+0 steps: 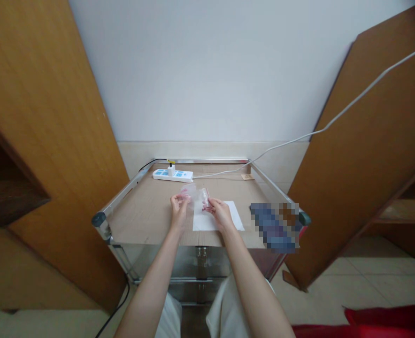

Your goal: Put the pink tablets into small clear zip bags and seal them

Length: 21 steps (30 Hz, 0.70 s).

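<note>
My left hand (180, 205) is closed with its fingertips on a clear plastic bag (189, 189) that has pink marks on it. A little to the right, my right hand (219, 211) pinches a small clear packet (204, 195) with whitish and pinkish contents too small to make out. Both are held above the cart top, close together; whether they touch I cannot tell. Under my right hand lies a white sheet of paper (235, 218), partly covered by the hand and wrist.
A white power strip (163, 176) with a plug (171, 170) sits at the back left; its white cable (271, 149) runs up to the right. Metal rails (200, 161) edge the cardboard-covered cart top (133, 225). A blurred-out item (272, 230) lies at right. Wooden cabinets (344, 155) flank the cart.
</note>
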Available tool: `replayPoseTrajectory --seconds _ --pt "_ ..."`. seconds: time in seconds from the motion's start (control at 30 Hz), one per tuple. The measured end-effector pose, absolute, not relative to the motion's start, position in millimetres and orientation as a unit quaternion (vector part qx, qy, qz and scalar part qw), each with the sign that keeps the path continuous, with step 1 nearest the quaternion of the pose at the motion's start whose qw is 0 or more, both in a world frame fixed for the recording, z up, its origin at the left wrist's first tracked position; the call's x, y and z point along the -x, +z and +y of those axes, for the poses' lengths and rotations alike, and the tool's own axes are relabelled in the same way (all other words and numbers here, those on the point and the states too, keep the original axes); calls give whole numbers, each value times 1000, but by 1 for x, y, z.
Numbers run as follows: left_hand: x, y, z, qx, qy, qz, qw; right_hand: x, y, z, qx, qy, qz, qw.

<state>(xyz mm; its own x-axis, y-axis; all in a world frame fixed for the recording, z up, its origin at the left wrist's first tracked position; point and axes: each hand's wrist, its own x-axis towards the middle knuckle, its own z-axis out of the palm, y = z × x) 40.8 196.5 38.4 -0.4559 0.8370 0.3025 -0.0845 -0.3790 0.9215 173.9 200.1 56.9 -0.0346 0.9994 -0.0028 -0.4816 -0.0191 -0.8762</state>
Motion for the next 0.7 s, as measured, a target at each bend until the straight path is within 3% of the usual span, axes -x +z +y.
replayPoseTrajectory --seconds 0.27,0.7 --pt "-38 36 200 -554 643 514 123 -166 58 191 382 575 -464 555" --pt "-43 38 197 -618 565 538 95 -163 59 185 353 546 -539 535"
